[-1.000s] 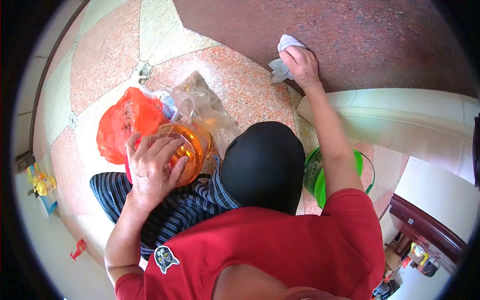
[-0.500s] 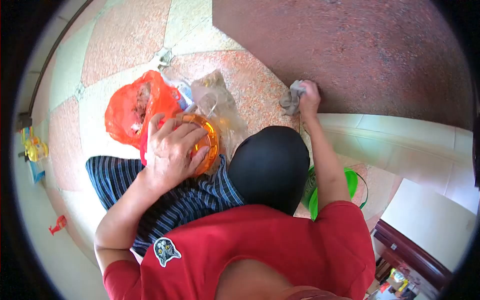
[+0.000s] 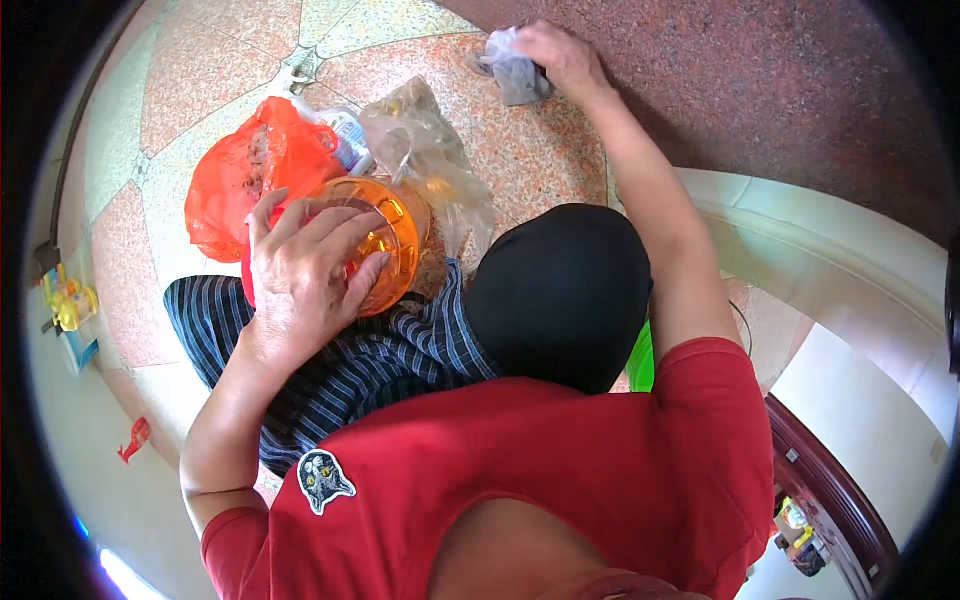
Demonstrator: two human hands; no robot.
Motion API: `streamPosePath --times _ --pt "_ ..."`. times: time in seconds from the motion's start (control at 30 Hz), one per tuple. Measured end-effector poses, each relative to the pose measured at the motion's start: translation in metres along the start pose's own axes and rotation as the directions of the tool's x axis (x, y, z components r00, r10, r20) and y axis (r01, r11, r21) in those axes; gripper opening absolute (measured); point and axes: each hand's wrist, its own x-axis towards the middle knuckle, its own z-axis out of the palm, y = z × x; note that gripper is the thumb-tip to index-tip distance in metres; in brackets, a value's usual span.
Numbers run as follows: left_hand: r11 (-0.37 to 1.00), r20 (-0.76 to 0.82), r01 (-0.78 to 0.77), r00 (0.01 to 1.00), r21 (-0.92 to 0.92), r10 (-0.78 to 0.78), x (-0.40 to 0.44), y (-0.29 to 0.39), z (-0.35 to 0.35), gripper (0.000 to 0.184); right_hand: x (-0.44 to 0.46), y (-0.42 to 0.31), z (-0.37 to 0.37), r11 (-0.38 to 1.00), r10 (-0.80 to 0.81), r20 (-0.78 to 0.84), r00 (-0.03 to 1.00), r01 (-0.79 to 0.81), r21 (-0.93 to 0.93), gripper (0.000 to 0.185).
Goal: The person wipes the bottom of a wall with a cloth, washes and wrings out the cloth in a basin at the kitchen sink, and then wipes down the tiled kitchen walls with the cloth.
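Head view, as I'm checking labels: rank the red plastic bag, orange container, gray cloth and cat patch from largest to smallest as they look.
1. Red plastic bag
2. Orange container, by its visible part; the left hand covers some of it
3. Gray cloth
4. Cat patch

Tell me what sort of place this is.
Probably a room in a home, though a small shop is possible: patterned floor tiles, a small red decoration on a pale wall or door, and a red plastic bag on the floor.
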Motion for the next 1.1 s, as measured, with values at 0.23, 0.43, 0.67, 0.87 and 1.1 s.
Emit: streamPosePath --times 0.23,0.43,0.67,0.87,1.1 --pt "1.0 0.037 0.001 0.999 0.013 -0.001 0.001 -0.001 0.0 0.029 -0.128 0.025 0.036 0.908 0.39 0.229 0.892 -0.413 0.065 0.032" --pt "0.999 0.015 -0.031 0.999 0.024 0.031 -0.003 -0.003 0.001 0.03 -0.187 0.013 0.025 0.849 0.527 0.096 0.845 -0.516 -0.116 0.032" --pt "0.998 -0.046 -0.056 0.997 -0.019 0.055 -0.007 -0.007 0.003 0.028 -0.263 0.022 0.039 0.816 0.576 0.129 0.807 -0.577 -0.033 0.032" --pt "0.999 0.012 -0.039 0.999 -0.025 0.04 -0.008 -0.012 0.002 0.026 -0.142 -0.042 -0.019 0.178 0.913 0.285 0.292 -0.914 0.365 0.038" --pt "0.998 0.027 -0.007 1.0 -0.068 0.009 -0.004 -0.017 0.008 0.02 0.022 -0.083 -0.067 -0.115 0.759 0.367 0.537 -0.445 0.888 0.039"
